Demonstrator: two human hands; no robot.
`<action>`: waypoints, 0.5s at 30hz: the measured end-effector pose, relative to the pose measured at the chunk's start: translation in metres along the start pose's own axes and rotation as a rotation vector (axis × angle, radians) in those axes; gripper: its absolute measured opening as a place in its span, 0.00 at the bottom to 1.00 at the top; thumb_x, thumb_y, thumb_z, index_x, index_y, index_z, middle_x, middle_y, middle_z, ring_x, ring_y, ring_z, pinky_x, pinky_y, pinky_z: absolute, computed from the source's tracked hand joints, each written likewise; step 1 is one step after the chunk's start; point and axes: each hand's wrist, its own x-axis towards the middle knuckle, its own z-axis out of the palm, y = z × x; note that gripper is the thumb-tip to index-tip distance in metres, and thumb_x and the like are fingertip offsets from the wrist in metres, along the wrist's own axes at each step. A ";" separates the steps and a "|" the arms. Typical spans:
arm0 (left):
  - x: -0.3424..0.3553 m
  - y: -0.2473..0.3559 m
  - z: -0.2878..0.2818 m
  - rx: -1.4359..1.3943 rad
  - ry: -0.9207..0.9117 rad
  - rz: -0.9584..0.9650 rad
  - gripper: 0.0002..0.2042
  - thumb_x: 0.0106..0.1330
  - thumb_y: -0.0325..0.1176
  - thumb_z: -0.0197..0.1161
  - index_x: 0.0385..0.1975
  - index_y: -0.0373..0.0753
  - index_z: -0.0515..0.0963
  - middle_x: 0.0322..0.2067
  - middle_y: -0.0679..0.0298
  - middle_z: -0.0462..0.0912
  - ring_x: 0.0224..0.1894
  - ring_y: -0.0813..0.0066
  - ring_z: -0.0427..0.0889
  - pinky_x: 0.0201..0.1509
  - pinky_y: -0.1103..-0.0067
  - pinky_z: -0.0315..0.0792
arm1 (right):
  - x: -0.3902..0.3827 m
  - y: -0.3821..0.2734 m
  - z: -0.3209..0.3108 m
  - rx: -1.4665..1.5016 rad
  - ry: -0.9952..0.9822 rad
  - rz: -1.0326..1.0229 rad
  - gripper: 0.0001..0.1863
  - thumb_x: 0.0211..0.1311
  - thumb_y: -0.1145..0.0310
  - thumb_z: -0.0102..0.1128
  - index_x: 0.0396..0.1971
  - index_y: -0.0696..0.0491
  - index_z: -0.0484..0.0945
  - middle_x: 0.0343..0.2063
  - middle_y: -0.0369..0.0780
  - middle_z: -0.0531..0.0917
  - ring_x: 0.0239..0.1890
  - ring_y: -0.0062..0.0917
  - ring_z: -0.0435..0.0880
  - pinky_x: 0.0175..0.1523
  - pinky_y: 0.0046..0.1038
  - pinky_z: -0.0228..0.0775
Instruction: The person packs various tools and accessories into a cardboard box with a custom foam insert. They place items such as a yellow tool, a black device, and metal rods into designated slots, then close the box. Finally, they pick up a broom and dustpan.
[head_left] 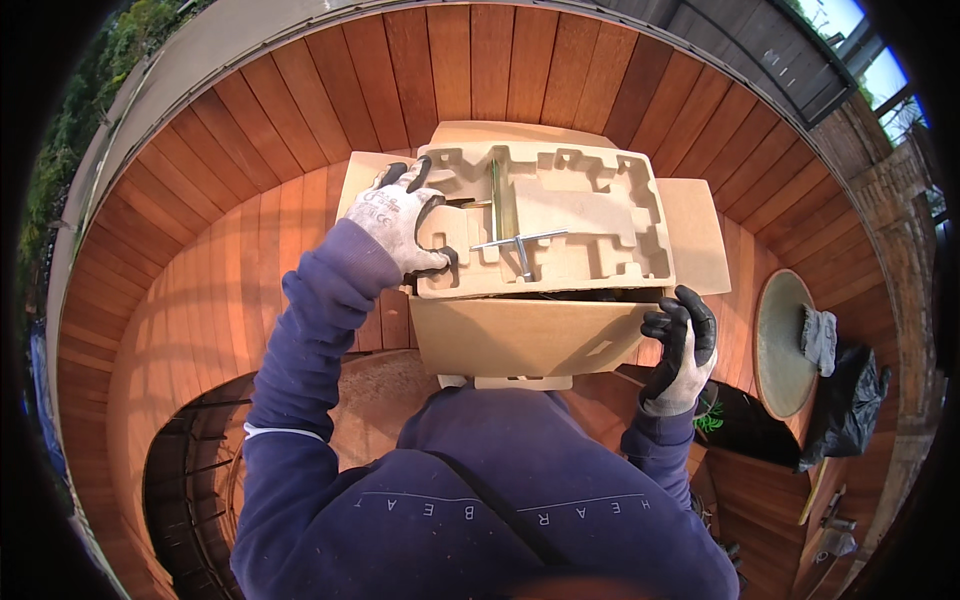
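A tan moulded-pulp tray point(580, 215) sits on top of an open cardboard box point(530, 335), with a dark gap under its front edge. My left hand point(395, 215), in a pale glove with black fingertips, grips the tray's left end, fingers and thumb spread over its rim. Resting in the tray are a silver T-handle wrench point(519, 243) and a long thin metal rod point(494, 195). By the box's front right corner is my right hand point(684, 345), also gloved. Its fingers are bent but apart, with nothing visible in them.
Box flaps point(697, 235) fold out to the sides and back. The box stands on a curved wooden deck point(250, 235). To the right are a round pale-topped object point(785, 345), a grey cloth point(819, 340) and a black plastic bag point(846, 405). A dark opening point(195, 480) lies lower left.
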 end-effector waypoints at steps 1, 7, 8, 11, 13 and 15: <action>0.003 -0.002 0.001 0.003 -0.022 -0.002 0.35 0.47 0.50 0.77 0.55 0.37 0.81 0.67 0.41 0.71 0.70 0.41 0.68 0.71 0.62 0.67 | 0.000 0.004 -0.003 -0.138 0.053 -0.144 0.21 0.73 0.71 0.58 0.63 0.61 0.71 0.53 0.48 0.82 0.50 0.31 0.84 0.55 0.29 0.79; 0.000 -0.001 0.000 0.093 -0.093 -0.018 0.35 0.52 0.54 0.72 0.58 0.39 0.79 0.67 0.44 0.71 0.70 0.49 0.69 0.77 0.64 0.58 | 0.038 -0.017 0.025 -0.937 -0.255 -0.627 0.31 0.57 0.71 0.72 0.63 0.50 0.76 0.61 0.47 0.76 0.66 0.45 0.72 0.69 0.44 0.66; 0.000 0.000 0.000 0.094 -0.092 -0.012 0.35 0.53 0.55 0.72 0.59 0.40 0.79 0.67 0.44 0.71 0.70 0.49 0.68 0.79 0.64 0.54 | 0.044 -0.012 0.028 -0.976 -0.295 -0.611 0.31 0.58 0.69 0.72 0.63 0.50 0.76 0.62 0.48 0.76 0.67 0.45 0.71 0.69 0.45 0.65; -0.001 -0.002 0.003 0.127 -0.096 -0.001 0.36 0.55 0.58 0.68 0.61 0.42 0.78 0.69 0.47 0.69 0.72 0.52 0.66 0.83 0.63 0.44 | 0.051 -0.004 0.033 -1.087 -0.360 -0.627 0.31 0.60 0.63 0.71 0.64 0.48 0.75 0.63 0.48 0.75 0.68 0.47 0.70 0.71 0.47 0.60; -0.002 -0.006 0.007 0.190 -0.107 0.000 0.37 0.57 0.61 0.66 0.64 0.44 0.77 0.72 0.51 0.67 0.75 0.55 0.64 0.84 0.60 0.36 | 0.061 -0.003 0.038 -1.103 -0.399 -0.653 0.31 0.60 0.63 0.71 0.65 0.48 0.75 0.63 0.49 0.75 0.68 0.48 0.69 0.72 0.48 0.60; -0.004 0.012 -0.004 0.453 -0.136 -0.025 0.38 0.60 0.65 0.62 0.67 0.49 0.75 0.74 0.56 0.64 0.78 0.59 0.57 0.84 0.57 0.33 | 0.068 -0.010 0.049 -1.117 -0.440 -0.658 0.31 0.61 0.62 0.70 0.66 0.48 0.74 0.63 0.49 0.75 0.68 0.49 0.69 0.72 0.47 0.60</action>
